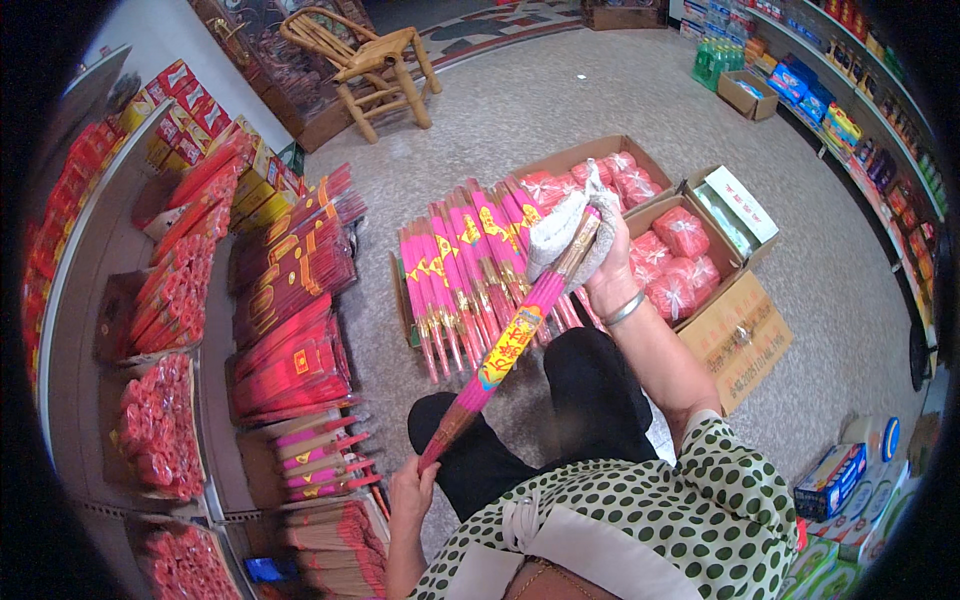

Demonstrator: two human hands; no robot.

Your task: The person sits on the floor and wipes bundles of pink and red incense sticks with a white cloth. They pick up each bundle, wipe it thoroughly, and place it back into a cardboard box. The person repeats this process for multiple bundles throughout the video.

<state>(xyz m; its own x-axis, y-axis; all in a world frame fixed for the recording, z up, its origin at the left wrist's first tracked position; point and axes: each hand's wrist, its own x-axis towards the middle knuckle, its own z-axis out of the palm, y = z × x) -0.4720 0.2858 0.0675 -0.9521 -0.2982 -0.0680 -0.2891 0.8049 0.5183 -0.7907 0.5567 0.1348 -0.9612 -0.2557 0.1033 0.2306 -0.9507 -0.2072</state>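
A long pink packet of incense sticks (514, 341) with a yellow printed label lies slantwise above my knees. My left hand (412, 484) grips its lower, red end. My right hand (611, 259), with a metal bangle at the wrist, holds a whitish cloth (559, 229) around the packet's upper end. Beyond the packet, many similar pink incense packets (469, 255) lie side by side on a box, their red ends towards me. To the right of them stand cardboard boxes holding red bundles in clear plastic (675, 292).
Shelves with red and pink incense packets (300, 360) run along the left. A bamboo chair (382, 64) stands at the upper left. A cardboard flap (739, 337) extends at the right of the boxes. Stocked shelves (862, 150) line the far right; blue boxes (829, 480) sit at the lower right.
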